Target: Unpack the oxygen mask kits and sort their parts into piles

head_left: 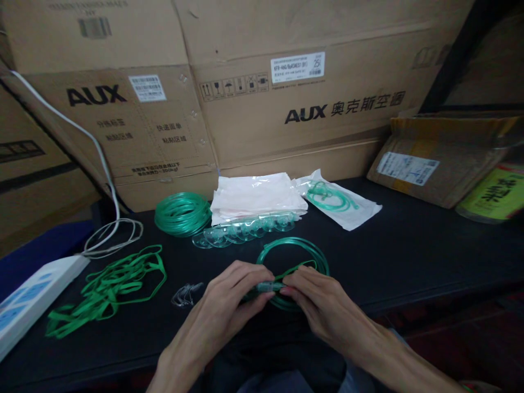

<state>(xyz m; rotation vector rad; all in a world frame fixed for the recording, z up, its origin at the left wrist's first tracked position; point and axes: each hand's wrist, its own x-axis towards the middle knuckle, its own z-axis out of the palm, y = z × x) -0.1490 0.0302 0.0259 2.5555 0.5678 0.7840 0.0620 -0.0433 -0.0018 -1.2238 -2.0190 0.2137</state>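
Note:
Close in front of me, my left hand (239,286) pinches a clear green plastic connector (268,286), with thumb below and fingers above. Opposite it, my right hand (317,292) is closed at the connector's right end, on what looks like a tube end; its fingertips hide most of it. A coil of green tubing (301,243) lies behind and under both hands. A thin green strap (292,269) loops up beside my right fingers. Whatever else the left palm covers is hidden. Left of my left hand lie several thin clear or metallic strips (187,295).
Behind are a larger tubing coil (183,214), nested clear green masks (245,230), white pouches (254,196) and a pouch of green tubing (335,199). Tangled green straps (117,284) and a power strip (45,297) lie left. Cardboard boxes (303,109) wall the back.

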